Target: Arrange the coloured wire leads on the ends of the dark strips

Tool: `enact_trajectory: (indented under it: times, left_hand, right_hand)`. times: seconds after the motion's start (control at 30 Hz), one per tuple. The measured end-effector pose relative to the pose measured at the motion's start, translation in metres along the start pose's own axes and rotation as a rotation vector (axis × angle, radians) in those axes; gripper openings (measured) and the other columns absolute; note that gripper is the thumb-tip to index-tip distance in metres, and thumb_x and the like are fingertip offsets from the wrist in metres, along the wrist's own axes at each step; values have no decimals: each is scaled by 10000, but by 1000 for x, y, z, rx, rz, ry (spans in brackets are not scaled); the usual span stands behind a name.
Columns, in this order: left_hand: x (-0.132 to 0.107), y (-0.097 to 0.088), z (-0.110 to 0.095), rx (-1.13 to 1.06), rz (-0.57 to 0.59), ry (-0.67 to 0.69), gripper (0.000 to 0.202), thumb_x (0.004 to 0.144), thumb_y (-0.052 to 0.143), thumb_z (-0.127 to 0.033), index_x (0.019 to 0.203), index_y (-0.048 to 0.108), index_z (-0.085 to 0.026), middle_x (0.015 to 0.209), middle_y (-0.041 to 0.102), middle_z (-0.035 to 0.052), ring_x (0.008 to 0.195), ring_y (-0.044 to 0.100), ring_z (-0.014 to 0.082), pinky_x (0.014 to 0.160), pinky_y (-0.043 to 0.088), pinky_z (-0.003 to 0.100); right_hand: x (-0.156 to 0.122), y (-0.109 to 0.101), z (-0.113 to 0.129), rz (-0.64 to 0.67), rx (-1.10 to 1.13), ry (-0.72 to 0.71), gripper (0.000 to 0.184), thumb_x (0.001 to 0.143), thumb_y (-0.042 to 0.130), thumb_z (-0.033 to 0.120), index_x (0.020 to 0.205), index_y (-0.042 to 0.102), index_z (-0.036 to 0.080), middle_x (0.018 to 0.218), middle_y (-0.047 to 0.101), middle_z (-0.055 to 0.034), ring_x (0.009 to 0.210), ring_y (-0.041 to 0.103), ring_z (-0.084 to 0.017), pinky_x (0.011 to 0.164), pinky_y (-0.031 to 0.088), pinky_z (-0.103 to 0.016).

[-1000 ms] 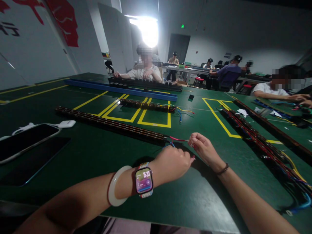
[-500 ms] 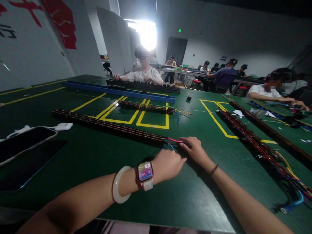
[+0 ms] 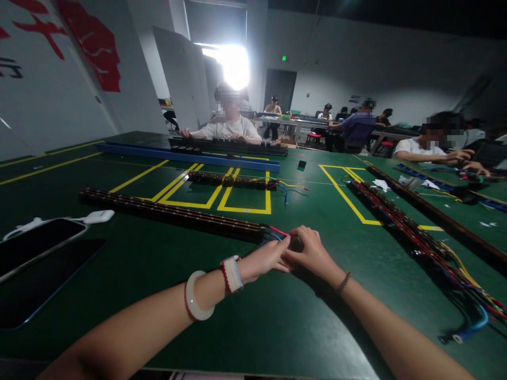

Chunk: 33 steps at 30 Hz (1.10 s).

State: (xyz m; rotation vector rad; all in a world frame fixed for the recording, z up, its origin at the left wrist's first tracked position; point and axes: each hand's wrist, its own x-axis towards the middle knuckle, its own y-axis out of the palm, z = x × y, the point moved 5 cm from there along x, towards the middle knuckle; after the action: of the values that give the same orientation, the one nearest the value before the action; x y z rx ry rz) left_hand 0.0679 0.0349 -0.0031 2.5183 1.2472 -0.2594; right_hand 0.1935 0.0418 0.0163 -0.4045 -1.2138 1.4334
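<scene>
A long dark strip assembly point(image 3: 174, 212) with pale dots along its rails lies on the green table, its right end toward my hands. A red wire point(image 3: 278, 230) and a blue wire point(image 3: 276, 237) come out of that end. My left hand point(image 3: 266, 258) is closed in a pinch where the blue wire disappears behind the thumb. Touching it, my right hand point(image 3: 312, 252) has its fingers curled around the end of the red wire. Fingers cover both wire tips.
A shorter wired strip point(image 3: 233, 180) and a blue channel point(image 3: 190, 156) lie farther back. Bundled wired strips point(image 3: 400, 221) run along the right. Phones point(image 3: 47, 240) and a white case point(image 3: 99, 217) are at left. Co-workers sit across the table and at right.
My left hand has turned over, hiding the watch face, and its fingers now meet my right hand at the wires. My right hand stays at the red wire's end.
</scene>
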Motion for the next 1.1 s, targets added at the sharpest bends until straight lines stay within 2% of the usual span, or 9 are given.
enact_trajectory:
  times: [0.1,0.2,0.27,0.43,0.53,0.63,0.73,0.87,1.1]
  left_hand:
    - [0,3,0,-183,9,32,350,914,413,-424,1022,519,-108,874,670,103,828,646,157,886,456,367]
    - [4,1,4,-338,-23,54,233,913,453,-345,939,520,-123,878,667,92,815,636,141,880,452,347]
    - [7,1,7,-430,-37,69,188,902,481,-315,896,524,-132,864,660,80,805,629,139,861,458,344]
    - [12,1,11,-579,-33,128,145,878,527,-282,834,548,-146,830,637,48,828,611,151,826,479,363]
    - [14,-1,12,-594,-48,139,152,873,536,-258,791,565,-134,840,638,54,831,605,148,800,482,327]
    - [15,-3,13,-610,-62,122,173,864,547,-226,727,568,-122,763,629,45,743,598,120,728,471,259]
    - [16,-4,14,-604,-58,111,185,854,552,-210,698,572,-113,666,603,27,643,579,104,628,445,220]
    - [17,-5,13,-559,-71,118,171,844,546,-179,694,577,-104,641,600,28,624,577,108,590,428,212]
    - [16,-5,13,-500,-72,129,184,880,498,-183,713,538,-116,670,608,40,644,598,114,698,474,266]
  right_hand:
    - [-2,-1,6,7,-7,-30,254,755,647,404,882,532,216,871,579,-34,845,511,-213,770,333,-343]
    - [-2,0,9,-28,-35,-58,112,813,589,289,784,518,208,809,566,-20,790,502,-182,756,323,-323]
    - [-2,0,12,-71,-99,-102,83,827,556,208,750,526,201,774,554,-13,767,489,-168,763,317,-319]
    - [-8,0,28,-131,-395,-341,131,863,483,127,808,584,189,737,552,-26,755,454,-177,819,312,-343]
    - [-12,2,37,-73,-483,-489,156,886,450,125,886,599,172,815,581,-54,791,459,-189,843,321,-345]
    - [-14,3,42,-8,-496,-583,151,883,453,137,901,601,166,852,588,-60,794,460,-187,827,333,-334]
    - [-12,-5,45,-26,-471,-550,136,869,501,266,894,593,168,825,577,-59,786,451,-192,820,329,-345]
    - [-9,-15,46,-58,-491,-452,270,839,532,433,836,591,170,783,569,-64,759,442,-197,784,308,-350]
    - [-5,-5,31,81,-455,-387,300,900,467,307,657,588,178,600,558,-17,602,420,-133,634,226,-312]
